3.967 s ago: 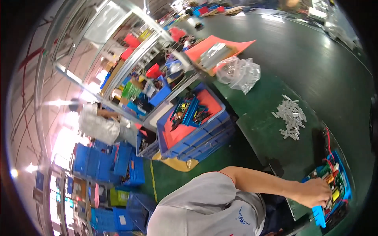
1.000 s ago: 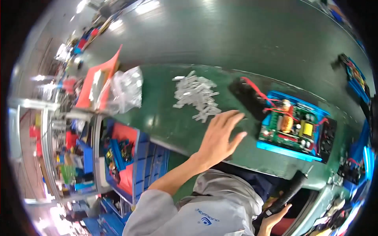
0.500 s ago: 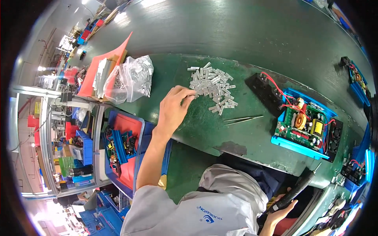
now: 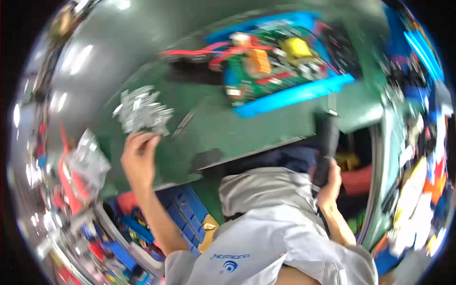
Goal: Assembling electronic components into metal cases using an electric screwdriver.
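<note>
My left hand (image 4: 138, 159) is at the near edge of a heap of small silvery metal blocks (image 4: 142, 110), thumb and fingers drawn together. Whether a piece sits between the fingertips is hidden by blur. In my right hand (image 4: 328, 183) is a black electric screwdriver (image 4: 327, 147), its bit end pointing away from me. Beyond its tip lies an open blue housing (image 4: 294, 95) with a green circuit board (image 4: 237, 71) inside. Red wires (image 4: 199, 51) run left from the board to a dark panel (image 4: 194, 70). A pair of tweezers (image 4: 186, 121) rests right of the heap.
A clear plastic bag (image 4: 89, 161) stands left of my left hand, beside a red sheet (image 4: 66, 173). Blue bins with parts (image 4: 137, 228) sit below the table's left end. The green table's front edge (image 4: 251, 154) runs before my lap.
The view has swung right and blurred, so the housing appears nearer the middle. My right hand has raised the screwdriver from beside my lap towards the housing. My left hand stays by the heap.
</note>
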The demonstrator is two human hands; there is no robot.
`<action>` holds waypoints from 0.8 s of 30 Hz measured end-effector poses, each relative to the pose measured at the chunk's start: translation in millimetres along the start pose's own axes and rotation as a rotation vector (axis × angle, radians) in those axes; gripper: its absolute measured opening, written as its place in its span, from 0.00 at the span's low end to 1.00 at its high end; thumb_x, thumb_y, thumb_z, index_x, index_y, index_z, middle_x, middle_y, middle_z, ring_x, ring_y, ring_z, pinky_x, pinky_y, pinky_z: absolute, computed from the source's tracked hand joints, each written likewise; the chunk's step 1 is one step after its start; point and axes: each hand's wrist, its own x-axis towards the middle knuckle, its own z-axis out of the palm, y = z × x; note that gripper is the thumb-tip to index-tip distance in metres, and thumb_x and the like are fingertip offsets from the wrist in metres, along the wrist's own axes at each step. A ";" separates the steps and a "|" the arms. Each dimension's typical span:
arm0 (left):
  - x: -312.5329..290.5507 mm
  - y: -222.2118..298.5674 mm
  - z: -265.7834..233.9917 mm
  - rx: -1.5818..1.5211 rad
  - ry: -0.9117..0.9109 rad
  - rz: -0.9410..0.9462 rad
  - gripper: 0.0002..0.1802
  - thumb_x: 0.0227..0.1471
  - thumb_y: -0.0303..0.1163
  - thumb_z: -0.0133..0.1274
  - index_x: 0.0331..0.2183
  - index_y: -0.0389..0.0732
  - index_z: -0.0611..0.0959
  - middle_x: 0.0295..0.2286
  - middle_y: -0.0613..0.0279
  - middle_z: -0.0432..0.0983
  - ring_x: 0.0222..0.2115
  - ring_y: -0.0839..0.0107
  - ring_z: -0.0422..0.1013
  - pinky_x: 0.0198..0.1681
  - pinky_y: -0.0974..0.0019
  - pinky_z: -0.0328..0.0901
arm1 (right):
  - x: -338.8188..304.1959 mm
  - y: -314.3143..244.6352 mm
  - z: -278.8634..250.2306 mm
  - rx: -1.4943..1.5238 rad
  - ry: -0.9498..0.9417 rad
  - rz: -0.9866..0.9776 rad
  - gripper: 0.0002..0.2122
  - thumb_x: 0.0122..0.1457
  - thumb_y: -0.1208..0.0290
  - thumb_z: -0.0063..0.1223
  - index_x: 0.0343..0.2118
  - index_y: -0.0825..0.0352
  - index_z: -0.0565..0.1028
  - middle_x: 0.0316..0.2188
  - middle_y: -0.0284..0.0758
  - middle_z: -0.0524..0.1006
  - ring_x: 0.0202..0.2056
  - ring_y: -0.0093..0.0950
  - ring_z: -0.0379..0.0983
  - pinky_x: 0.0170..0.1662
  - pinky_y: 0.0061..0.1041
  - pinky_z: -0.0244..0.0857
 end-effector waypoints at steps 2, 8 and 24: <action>7.5 -11.0 1.8 0.031 -0.059 0.035 0.09 0.56 0.29 0.60 0.36 0.33 0.84 0.35 0.61 0.78 0.33 0.73 0.73 0.39 0.71 0.68 | -1.0 0.7 -4.1 -0.134 -0.219 -0.039 0.28 0.70 0.45 0.30 0.51 0.69 0.71 0.26 0.30 0.73 0.27 0.21 0.66 0.34 0.23 0.61; 26.2 -8.2 16.7 -0.096 0.058 0.087 0.14 0.64 0.34 0.52 0.43 0.32 0.79 0.33 0.59 0.79 0.31 0.74 0.73 0.37 0.70 0.69 | -21.8 -17.2 9.2 -0.339 -0.492 -0.114 0.25 0.71 0.55 0.31 0.59 0.71 0.66 0.35 0.36 0.78 0.37 0.25 0.71 0.45 0.27 0.64; 44.5 182.9 94.7 -0.096 -0.338 0.593 0.06 0.57 0.23 0.58 0.37 0.32 0.83 0.32 0.61 0.81 0.32 0.73 0.77 0.38 0.68 0.71 | -26.4 -29.4 17.7 -0.294 -0.470 -0.131 0.25 0.74 0.53 0.26 0.56 0.69 0.68 0.19 0.34 0.66 0.24 0.23 0.63 0.32 0.27 0.58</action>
